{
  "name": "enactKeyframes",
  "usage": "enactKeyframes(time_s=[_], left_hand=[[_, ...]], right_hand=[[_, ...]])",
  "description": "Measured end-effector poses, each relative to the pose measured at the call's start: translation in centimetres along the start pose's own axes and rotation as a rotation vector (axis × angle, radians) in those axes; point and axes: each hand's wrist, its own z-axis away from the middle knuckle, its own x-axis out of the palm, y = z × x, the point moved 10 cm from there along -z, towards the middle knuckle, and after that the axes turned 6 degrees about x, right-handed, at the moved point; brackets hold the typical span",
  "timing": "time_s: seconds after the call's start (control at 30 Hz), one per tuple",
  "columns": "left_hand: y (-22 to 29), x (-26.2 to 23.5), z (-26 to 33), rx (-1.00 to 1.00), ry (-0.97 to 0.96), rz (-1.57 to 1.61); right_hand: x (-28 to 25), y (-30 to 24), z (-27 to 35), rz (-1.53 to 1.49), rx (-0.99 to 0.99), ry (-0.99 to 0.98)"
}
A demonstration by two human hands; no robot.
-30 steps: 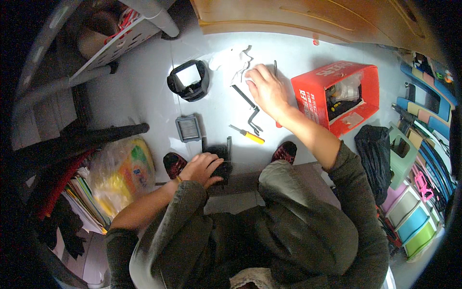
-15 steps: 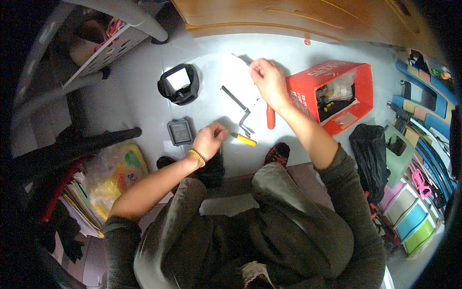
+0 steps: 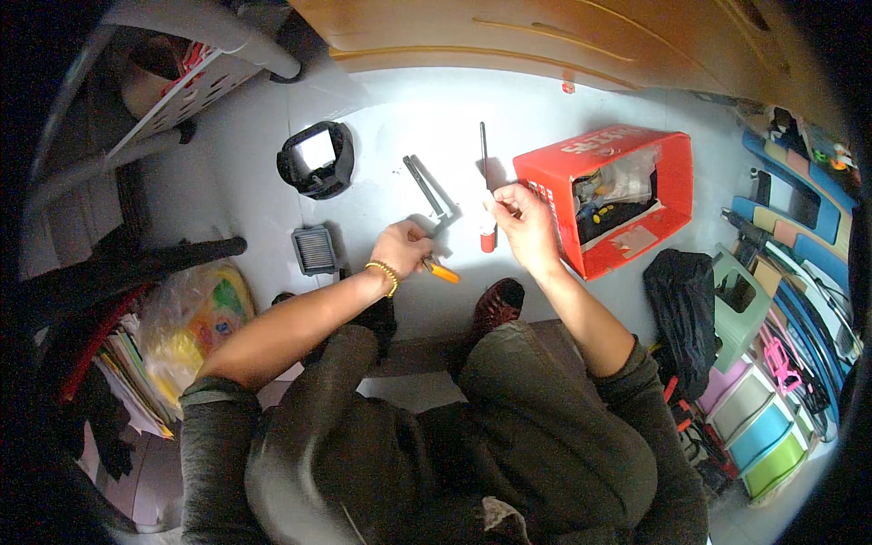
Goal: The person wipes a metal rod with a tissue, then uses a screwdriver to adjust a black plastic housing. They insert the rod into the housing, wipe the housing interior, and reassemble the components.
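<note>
My left hand (image 3: 400, 250) rests low on the pale floor, with its fingers curled over one end of a small orange-handled tool (image 3: 444, 271). It wears a gold bracelet. My right hand (image 3: 520, 218) is beside it, fingertips pinched on a long screwdriver (image 3: 483, 173) with a red handle, which points away from me. Grey metal bars (image 3: 423, 184) lie just beyond my left hand. An open red box (image 3: 554, 168) with bagged parts stands right of my right hand.
A black device with a white screen (image 3: 316, 156) and a small grey square filter (image 3: 314, 250) lie to the left. A wooden cabinet (image 3: 545, 36) runs along the far side, a white basket (image 3: 195, 86) stands far left, and a black bag (image 3: 681, 291) and coloured stools (image 3: 754, 418) are on the right.
My left hand came off the black object by my feet and moved forward onto the orange-handled tool. My right hand left the metal bars and closed on the red-handled screwdriver.
</note>
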Motion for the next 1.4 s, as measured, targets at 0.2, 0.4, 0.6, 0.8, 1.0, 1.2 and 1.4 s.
enactKeyframes(time_s=[0.2, 0.4, 0.6, 0.8, 1.0, 1.2, 1.4], left_hand=[[4.7, -1.7, 5.3, 0.215, -0.012, -0.164], [6.1, -2.1, 9.1, 0.278, -0.061, -0.260], [7.5, -3.2, 10.8, 0.306, -0.091, -0.354], [7.5, -3.9, 11.6, 0.333, -0.129, -0.437], [5.6, -4.2, 12.1, 0.259, -0.247, -0.222], [8.0, -4.5, 13.0, 0.261, -0.320, 0.133], [8.5, -5.3, 13.7, 0.341, -0.178, 0.012]], right_hand=[[1.0, 0.2, -0.4, -0.354, 0.092, -0.164], [4.0, -3.4, 1.2, -0.392, 0.234, -0.337], [6.3, -5.5, 2.4, -0.488, 0.208, -0.415], [7.8, -6.3, 3.0, -0.333, 0.125, -0.347], [8.9, -7.5, 3.1, -0.356, 0.106, -0.358], [9.7, -8.1, 3.7, -0.436, 0.043, -0.314], [10.7, -9.1, 4.6, -0.570, 0.004, -0.332]])
